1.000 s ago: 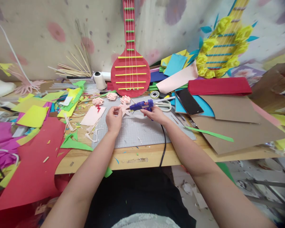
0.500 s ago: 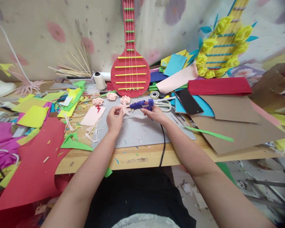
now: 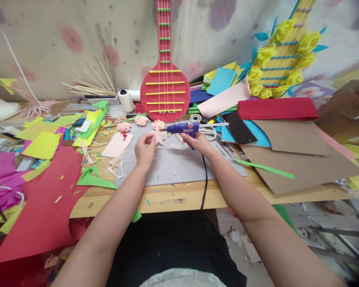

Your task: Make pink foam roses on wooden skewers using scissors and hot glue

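Note:
Over the grey cutting mat (image 3: 167,171), my left hand (image 3: 145,150) pinches a pale pink paper flower cut-out (image 3: 159,136) with pointed petals. My right hand (image 3: 197,142) is wrapped round the handle of a purple glue gun (image 3: 182,128), its nozzle pointing left, close to the cut-out. A clear glue stick (image 3: 217,124) juts from the gun's back, and a black cord (image 3: 205,183) runs down over the table edge. Several pink paper roses (image 3: 141,120) lie just behind my left hand. White-handled scissors (image 3: 210,133) rest behind my right hand.
A red paper lute (image 3: 165,91) leans against the wall, with a yellow one (image 3: 279,63) to its right. Brown cardboard (image 3: 299,169) and a black phone (image 3: 238,127) lie right. Red paper (image 3: 48,203), green scraps (image 3: 95,179) and skewers (image 3: 98,85) are on the left.
The glue gun has tilted more level, its back end and glue stick swinging slightly right, and its nozzle has drawn a little away from the cut-out. My left hand has barely moved.

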### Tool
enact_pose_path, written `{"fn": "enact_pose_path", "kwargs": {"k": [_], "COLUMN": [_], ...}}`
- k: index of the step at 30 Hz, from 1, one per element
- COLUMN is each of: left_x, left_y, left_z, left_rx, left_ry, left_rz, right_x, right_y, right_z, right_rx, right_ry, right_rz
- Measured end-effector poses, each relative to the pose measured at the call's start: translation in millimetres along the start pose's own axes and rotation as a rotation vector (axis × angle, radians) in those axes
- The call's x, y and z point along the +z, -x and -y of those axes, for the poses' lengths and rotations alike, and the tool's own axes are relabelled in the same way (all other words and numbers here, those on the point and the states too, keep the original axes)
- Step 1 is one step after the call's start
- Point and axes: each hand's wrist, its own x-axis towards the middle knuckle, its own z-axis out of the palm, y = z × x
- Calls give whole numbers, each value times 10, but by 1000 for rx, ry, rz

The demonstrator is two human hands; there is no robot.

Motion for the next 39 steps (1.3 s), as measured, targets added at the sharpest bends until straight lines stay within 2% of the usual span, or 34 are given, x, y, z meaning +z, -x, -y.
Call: {"fn": "enact_pose_path", "kwargs": {"k": [6,18,39], "left_x": [6,15,8], "left_y": [-8,6,3], "left_z": [4,-1,-11], "left_rx": [-30,-14,-18], "left_ry": [21,12,38], "left_rz": [-9,-11,-4], "right_x": [28,54,-17], "right_y": [16,8,-9], "right_z": [8,32,-11], "right_rx": [-45,-55,-65], "right_ry": [115,171,145], "right_rz": [26,24,-31]}}
